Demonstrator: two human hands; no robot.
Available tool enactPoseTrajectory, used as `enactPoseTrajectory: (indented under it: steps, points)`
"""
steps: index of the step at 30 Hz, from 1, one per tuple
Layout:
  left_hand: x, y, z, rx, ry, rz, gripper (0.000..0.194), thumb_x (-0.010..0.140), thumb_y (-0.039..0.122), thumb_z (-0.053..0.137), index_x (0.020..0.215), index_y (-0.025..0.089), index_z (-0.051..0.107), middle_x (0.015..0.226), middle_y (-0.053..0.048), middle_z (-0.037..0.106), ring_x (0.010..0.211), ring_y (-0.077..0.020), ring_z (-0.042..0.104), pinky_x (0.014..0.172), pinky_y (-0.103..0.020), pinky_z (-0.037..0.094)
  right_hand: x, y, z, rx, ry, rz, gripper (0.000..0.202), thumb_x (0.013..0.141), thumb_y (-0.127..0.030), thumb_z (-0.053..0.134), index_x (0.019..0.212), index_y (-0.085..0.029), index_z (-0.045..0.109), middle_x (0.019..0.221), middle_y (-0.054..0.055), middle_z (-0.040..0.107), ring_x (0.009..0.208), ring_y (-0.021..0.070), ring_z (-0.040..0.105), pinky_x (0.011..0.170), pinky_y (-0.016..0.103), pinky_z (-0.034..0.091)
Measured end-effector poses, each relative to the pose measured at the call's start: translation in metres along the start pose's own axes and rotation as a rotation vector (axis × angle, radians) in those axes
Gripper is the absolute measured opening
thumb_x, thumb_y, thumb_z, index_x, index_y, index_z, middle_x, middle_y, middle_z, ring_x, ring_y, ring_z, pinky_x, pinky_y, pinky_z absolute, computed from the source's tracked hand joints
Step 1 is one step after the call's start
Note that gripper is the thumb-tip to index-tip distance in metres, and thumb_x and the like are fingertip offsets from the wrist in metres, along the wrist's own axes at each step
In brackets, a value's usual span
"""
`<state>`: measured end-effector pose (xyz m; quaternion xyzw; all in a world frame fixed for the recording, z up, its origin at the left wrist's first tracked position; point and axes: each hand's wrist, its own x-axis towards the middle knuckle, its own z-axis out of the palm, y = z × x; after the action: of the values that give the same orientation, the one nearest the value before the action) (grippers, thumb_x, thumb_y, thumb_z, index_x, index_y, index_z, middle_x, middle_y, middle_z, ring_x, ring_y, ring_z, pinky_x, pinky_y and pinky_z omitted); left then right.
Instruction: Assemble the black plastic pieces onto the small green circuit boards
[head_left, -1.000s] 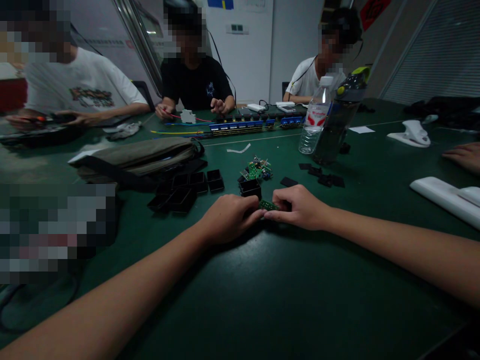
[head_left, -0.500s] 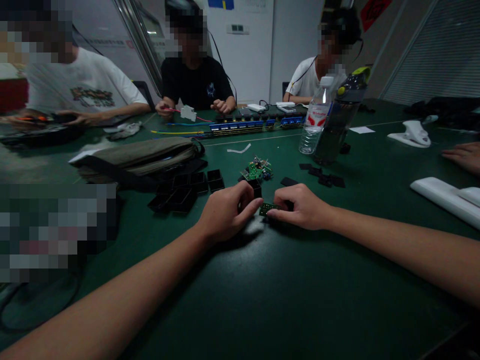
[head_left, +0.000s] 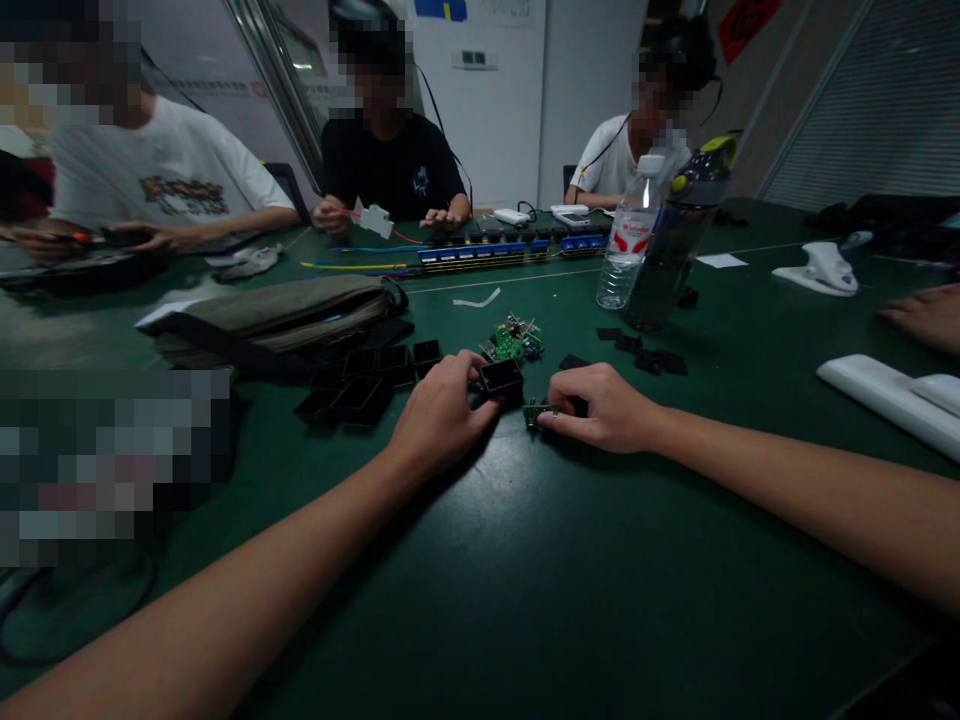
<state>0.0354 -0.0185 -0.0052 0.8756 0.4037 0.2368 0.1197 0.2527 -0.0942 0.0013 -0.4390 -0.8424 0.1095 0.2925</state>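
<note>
Over the green tabletop, my left hand (head_left: 444,408) grips a small black plastic box (head_left: 501,380) by its left side, the open top showing. Close to its right, my right hand (head_left: 600,408) pinches a small green circuit board (head_left: 537,413) between thumb and fingers. A gap separates board and box. Just beyond the box lies a pile of green circuit boards (head_left: 513,338) with wire leads sticking up. Left of my left hand, several open black boxes (head_left: 363,397) sit in a cluster. Flat black pieces (head_left: 658,360) are scattered beyond my right hand.
A grey bag (head_left: 281,312) lies at the left. A water bottle (head_left: 626,250) and a dark drinking bottle (head_left: 671,245) stand back right. Blue terminal strips (head_left: 472,255) stretch across the far side, near three seated people. A white device (head_left: 892,405) is at the right.
My left hand has shifted slightly left and turned the black box so its open top shows. My right hand has tilted the circuit board more upright.
</note>
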Motion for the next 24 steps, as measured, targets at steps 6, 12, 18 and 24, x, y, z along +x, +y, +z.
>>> enactPoseTrajectory:
  steps: [6, 12, 18, 24]
  points:
    - [-0.0005, -0.0015, -0.0002, -0.075, 0.024, 0.058, 0.031, 0.078, 0.022, 0.065, 0.106, 0.02, 0.052, 0.102, -0.007, 0.062, 0.093, -0.022, 0.06, 0.082, -0.038, 0.05, 0.0005, -0.0009, -0.0021, 0.001, -0.034, 0.003, 0.025, 0.088, -0.032, 0.058, 0.069, -0.017, 0.05, 0.062, -0.004, 0.048, 0.057, 0.0092, 0.042, 0.059, 0.023, 0.029]
    - [-0.0015, -0.0014, -0.0001, -0.079, 0.034, 0.072, 0.031, 0.078, 0.019, 0.062, 0.106, 0.019, 0.051, 0.103, -0.007, 0.06, 0.089, -0.0199, 0.059, 0.079, -0.036, 0.049, 0.0011, 0.0011, -0.0023, 0.007, -0.055, 0.012, 0.025, 0.088, -0.032, 0.058, 0.07, -0.017, 0.049, 0.062, -0.004, 0.048, 0.057, 0.0091, 0.041, 0.059, 0.024, 0.029]
    - [-0.0015, -0.0004, -0.0003, -0.102, 0.044, 0.089, 0.029, 0.078, 0.018, 0.061, 0.105, 0.019, 0.05, 0.101, -0.006, 0.061, 0.086, -0.0187, 0.058, 0.078, -0.036, 0.048, 0.0018, 0.0029, -0.0021, -0.013, -0.075, -0.001, 0.026, 0.088, -0.032, 0.057, 0.069, -0.018, 0.047, 0.063, -0.003, 0.048, 0.059, 0.0094, 0.041, 0.06, 0.024, 0.028]
    - [-0.0013, 0.0005, -0.0007, -0.103, 0.05, 0.093, 0.028, 0.079, 0.019, 0.061, 0.104, 0.02, 0.049, 0.1, -0.006, 0.061, 0.085, -0.0181, 0.058, 0.077, -0.034, 0.048, 0.0018, 0.0032, -0.0023, -0.011, -0.082, -0.005, 0.027, 0.088, -0.032, 0.057, 0.068, -0.018, 0.045, 0.063, -0.003, 0.048, 0.058, 0.0094, 0.04, 0.06, 0.024, 0.028]
